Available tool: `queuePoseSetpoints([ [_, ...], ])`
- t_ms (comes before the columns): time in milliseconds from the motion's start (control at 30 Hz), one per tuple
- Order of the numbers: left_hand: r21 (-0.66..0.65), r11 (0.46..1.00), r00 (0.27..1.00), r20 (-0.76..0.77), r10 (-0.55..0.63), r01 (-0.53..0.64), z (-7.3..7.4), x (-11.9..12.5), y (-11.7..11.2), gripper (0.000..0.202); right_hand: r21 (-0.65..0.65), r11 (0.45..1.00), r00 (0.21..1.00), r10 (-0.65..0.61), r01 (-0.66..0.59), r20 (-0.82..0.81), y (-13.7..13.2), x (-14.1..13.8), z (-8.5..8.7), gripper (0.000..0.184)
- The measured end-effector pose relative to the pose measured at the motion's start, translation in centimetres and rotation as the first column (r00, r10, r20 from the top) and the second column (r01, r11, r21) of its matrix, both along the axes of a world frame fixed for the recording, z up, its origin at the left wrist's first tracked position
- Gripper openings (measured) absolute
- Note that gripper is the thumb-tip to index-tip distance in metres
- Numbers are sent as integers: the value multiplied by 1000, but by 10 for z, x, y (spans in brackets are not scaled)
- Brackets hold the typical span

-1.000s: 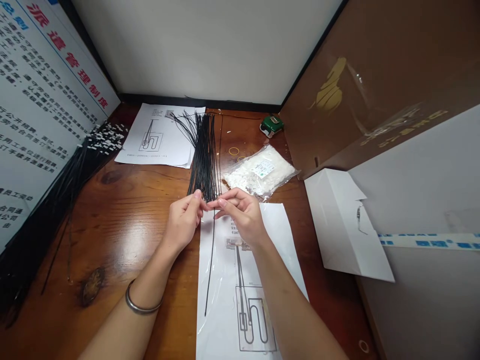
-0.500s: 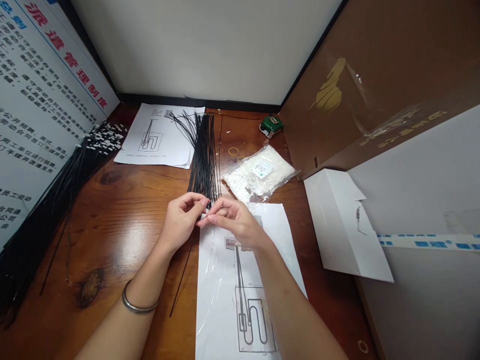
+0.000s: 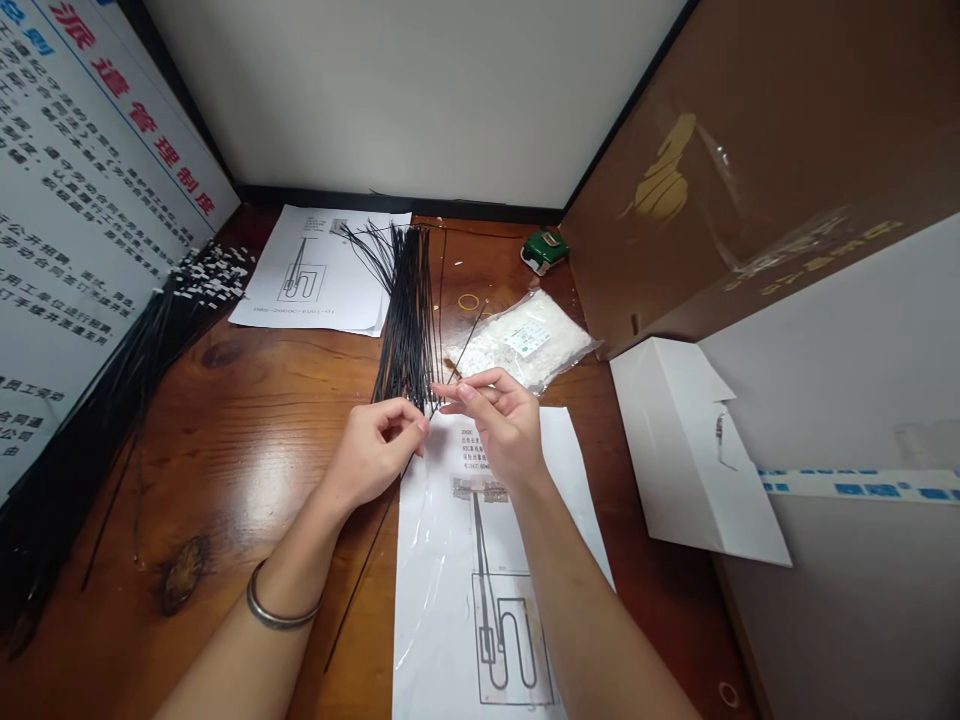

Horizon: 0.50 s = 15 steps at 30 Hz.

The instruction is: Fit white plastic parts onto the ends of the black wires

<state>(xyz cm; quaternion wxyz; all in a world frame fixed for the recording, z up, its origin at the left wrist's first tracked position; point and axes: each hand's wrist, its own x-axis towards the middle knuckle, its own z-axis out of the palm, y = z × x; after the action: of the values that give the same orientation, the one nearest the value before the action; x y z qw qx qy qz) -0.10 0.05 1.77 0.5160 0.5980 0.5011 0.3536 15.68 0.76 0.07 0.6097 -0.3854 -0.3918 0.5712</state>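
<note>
My left hand (image 3: 386,442) is closed, thumb and forefinger pinched on a thin black wire (image 3: 360,578). The wire's long tail slants down to the left over the wood. My right hand (image 3: 504,420) is a little higher and to the right, its fingertips closed around the same line of wire. A thin end rises beyond these fingers towards the plastic bag. Whatever small part sits between the fingertips is too small to make out. Just behind both hands lies a bundle of black wires (image 3: 405,310). A printed drawing sheet (image 3: 442,590) under clear film lies below my right forearm.
A clear bag of small white pieces (image 3: 525,340) lies right of the bundle, with a green tape measure (image 3: 544,250) behind it. More printed sheets (image 3: 281,270) are at the back left. White-tipped black wires (image 3: 150,350) fill the left side. A folded white card (image 3: 690,460) stands right.
My right hand has moved up and right, and my left hand slightly right. The fingertips are farther apart, and a wire end now shows above the right fingers.
</note>
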Motion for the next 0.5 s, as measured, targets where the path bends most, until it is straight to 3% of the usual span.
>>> queuePoseSetpoints([
  [100, 9, 993, 992, 45, 119, -119, 0, 1, 2, 29, -4, 996, 996, 85, -85, 22, -1, 0, 2, 17],
  [200, -11, 972, 967, 100, 233, -233, -2, 2, 5, 27, -38, 968, 966, 249, -247, 71, -4, -2, 5, 20],
  [400, -63, 972, 957, 172, 233, -225, -1, 0, 7, 24, -142, 837, 832, 545, -529, 109, -10, -6, 7, 19],
  [500, -83, 969, 957, 156, 245, -234, 2, -1, 7, 20, -113, 848, 841, 529, -518, 112, -11, -6, 7, 17],
])
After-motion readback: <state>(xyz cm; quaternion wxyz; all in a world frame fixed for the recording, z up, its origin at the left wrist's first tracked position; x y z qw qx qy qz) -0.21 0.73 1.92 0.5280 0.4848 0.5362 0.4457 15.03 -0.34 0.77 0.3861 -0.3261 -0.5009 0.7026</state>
